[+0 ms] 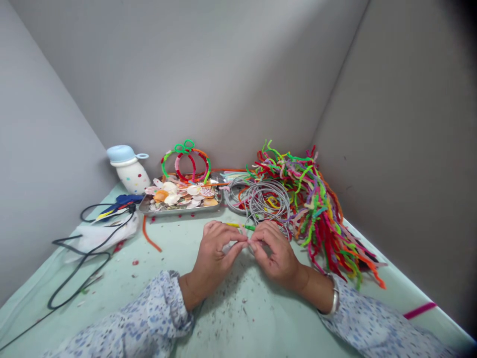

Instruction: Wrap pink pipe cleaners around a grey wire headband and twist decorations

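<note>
My left hand [219, 249] and my right hand [275, 253] meet over the middle of the table, fingertips nearly touching. Each pinches thumb against forefinger on a small pale pink piece [243, 230], which looks like a pipe cleaner; the fingers cover most of it. Just behind them shows a yellow and green pipe cleaner [235, 225], partly hidden. Loops of grey wire [268, 199] lie beyond my right hand. Past my left hand is a metal tray [175, 213] holding seashells [172, 199].
Multicoloured pipe cleaners [316, 209] heap at the right. Behind the tray stands a pumpkin-shaped pipe-cleaner frame [192, 159]. A white bottle with blue lid [130, 171], a black cable [84, 256] and a plastic bag [108, 236] occupy the left. Grey walls enclose the table.
</note>
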`<state>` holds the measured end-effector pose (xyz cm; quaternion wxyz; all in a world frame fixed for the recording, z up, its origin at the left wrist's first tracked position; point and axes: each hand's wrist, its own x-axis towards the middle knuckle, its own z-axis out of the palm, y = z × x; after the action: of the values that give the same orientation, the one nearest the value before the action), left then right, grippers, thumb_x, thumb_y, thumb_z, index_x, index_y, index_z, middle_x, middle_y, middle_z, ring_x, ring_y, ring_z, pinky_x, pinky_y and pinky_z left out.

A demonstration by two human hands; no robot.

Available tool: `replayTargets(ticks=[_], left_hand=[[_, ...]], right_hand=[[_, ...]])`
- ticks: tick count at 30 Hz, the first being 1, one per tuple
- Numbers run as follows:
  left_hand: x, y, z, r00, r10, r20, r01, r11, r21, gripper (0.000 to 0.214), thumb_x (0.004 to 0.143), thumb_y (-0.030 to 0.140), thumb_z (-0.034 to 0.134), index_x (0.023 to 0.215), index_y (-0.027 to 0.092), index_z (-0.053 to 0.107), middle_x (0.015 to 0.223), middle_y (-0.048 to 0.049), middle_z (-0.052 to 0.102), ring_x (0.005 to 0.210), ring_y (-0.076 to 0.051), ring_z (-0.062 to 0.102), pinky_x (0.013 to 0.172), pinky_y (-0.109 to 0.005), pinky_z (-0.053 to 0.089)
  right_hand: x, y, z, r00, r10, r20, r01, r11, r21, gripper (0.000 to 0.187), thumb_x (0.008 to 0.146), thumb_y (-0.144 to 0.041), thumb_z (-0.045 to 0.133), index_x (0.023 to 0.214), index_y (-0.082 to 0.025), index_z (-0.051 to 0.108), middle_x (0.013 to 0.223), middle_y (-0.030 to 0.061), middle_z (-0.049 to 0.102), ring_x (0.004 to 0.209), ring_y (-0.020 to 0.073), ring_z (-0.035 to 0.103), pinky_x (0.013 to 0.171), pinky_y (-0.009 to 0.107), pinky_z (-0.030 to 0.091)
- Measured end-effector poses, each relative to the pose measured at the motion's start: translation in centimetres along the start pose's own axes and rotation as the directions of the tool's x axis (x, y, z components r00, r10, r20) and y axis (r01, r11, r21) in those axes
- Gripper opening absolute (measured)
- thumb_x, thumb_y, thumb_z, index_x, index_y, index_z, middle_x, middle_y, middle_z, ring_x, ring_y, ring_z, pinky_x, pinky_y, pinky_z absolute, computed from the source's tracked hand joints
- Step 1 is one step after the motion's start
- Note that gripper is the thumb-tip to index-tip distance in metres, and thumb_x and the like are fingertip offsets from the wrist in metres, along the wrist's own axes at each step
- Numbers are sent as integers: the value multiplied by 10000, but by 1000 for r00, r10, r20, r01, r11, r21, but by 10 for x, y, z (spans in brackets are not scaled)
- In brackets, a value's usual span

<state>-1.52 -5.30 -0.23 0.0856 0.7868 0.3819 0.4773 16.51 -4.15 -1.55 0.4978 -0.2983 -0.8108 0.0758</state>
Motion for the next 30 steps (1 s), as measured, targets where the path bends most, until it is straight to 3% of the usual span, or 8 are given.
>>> replayTargets(ticks=[17,30], left_hand=[[0,4,-2,988,-76,137,81,996,-27,89,918,229,544,881,205,621,840,-32,661,843,-199,575,854,-386,391],[2,2,-3,995,-40,89,39,999,7,83,903,282,597,875,214,636,831,-25,671,843,-195,581,850,-383,381]], right_hand=[[1,-1,-1,999,-29,29,30,999,-30,69,861,-153,499,836,-210,530,745,33,577,758,207,524,714,376,400],[2,-2,-2,999,-32,14,33,999,-25,83,861,-135,505,875,-214,526,769,34,583,792,211,536,738,387,404]])
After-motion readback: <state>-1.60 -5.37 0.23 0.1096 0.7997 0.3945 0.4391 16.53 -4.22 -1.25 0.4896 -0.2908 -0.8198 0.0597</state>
